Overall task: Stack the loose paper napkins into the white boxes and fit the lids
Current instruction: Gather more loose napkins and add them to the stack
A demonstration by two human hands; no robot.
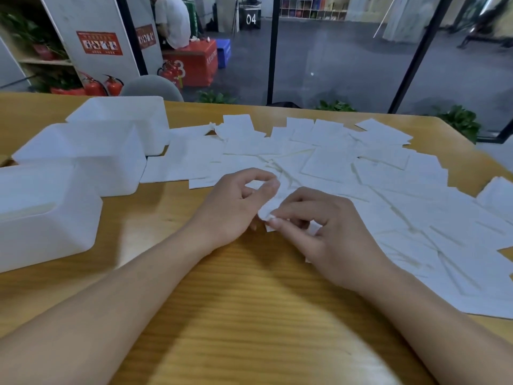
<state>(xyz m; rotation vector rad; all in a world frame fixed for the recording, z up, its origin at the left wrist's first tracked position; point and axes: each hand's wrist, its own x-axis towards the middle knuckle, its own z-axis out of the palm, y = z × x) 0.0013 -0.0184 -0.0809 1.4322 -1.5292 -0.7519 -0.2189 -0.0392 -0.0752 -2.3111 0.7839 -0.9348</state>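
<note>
Several loose white paper napkins (347, 165) lie spread over the middle and right of the wooden table (249, 315). Three white boxes stand at the left: the nearest box (41, 215), the middle box (83, 157) and the far box (122, 118). At the near edge of the napkin spread, both my hands hold one napkin (273, 202). My left hand (238, 204) pinches its upper part between thumb and fingers. Its lower corner is pinched by my right hand (319, 232). I cannot see into the boxes, and no separate lid shows.
A grey chair back (152, 87) stands behind the table's far edge. Beyond a glass wall with black posts are fire extinguishers (102, 84), a red box and a seated person. Bare wood lies between my forearms at the near edge.
</note>
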